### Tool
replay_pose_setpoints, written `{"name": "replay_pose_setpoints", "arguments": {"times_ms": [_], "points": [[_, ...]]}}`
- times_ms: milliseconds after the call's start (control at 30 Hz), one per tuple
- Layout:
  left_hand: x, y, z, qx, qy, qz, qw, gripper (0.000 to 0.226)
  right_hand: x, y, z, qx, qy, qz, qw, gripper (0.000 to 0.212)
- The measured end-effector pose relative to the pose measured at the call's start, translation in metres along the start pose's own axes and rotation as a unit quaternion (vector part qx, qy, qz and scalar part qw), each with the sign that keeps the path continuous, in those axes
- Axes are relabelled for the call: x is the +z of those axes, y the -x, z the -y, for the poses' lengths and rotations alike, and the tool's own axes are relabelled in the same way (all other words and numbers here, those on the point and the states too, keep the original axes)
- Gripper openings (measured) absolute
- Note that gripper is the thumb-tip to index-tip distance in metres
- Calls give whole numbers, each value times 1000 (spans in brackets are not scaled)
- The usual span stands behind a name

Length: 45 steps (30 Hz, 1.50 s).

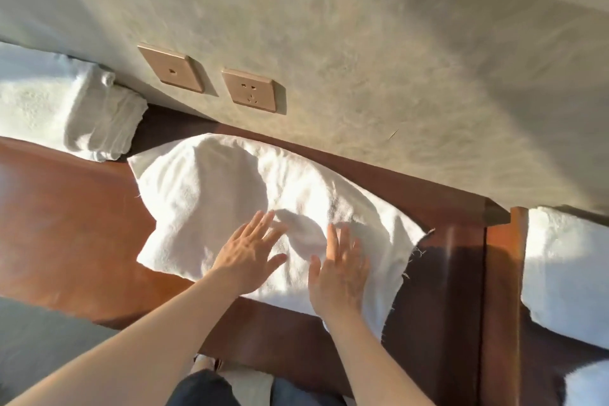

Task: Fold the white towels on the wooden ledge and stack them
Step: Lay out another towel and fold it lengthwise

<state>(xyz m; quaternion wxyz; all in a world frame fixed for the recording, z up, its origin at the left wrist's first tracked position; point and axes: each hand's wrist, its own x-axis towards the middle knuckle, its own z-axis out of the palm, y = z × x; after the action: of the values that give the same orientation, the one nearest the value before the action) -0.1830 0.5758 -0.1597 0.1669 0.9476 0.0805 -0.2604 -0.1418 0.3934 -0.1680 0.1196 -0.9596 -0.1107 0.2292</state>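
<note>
A rumpled white terry towel (250,208) lies spread on the reddish-brown wooden ledge (66,208), its long axis running along the ledge from upper left to lower right, with its frayed right corner hanging over the near edge. The person's left hand (248,260) and right hand (339,273) press flat on its near half, fingers straight and spread, gripping nothing. Three more white towels are visible: a folded stack (59,105) at the left end against the wall, and two (566,273) (590,386) at the right. Two beige wall sockets (174,67) (252,91) sit above the ledge.
</note>
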Motion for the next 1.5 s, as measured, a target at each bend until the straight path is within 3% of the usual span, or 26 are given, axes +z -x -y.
{"name": "replay_pose_setpoints", "arguments": {"times_ms": [200,333,567,967,1267,1400,1500], "points": [[26,-29,-4,32,-23,0,999,84,31,-11,-17,101,17,-65,993,68],[64,-30,-13,44,-90,-75,992,86,51,-20,-13,118,59,-88,987,73],[83,-40,-7,49,-95,-145,984,90,53,-23,-31,73,50,-129,988,67],[81,-41,-9,34,-70,-150,986,93,34,-45,-77,-29,83,-126,988,67],[82,-41,-10,34,-62,-162,984,93,29,-65,-77,36,27,-143,989,64],[82,-40,-10,33,-54,-171,983,93,24,-72,-69,59,-51,-223,972,58],[82,-40,-10,32,-62,-171,983,93,9,-73,-75,175,-53,-302,936,57]]}}
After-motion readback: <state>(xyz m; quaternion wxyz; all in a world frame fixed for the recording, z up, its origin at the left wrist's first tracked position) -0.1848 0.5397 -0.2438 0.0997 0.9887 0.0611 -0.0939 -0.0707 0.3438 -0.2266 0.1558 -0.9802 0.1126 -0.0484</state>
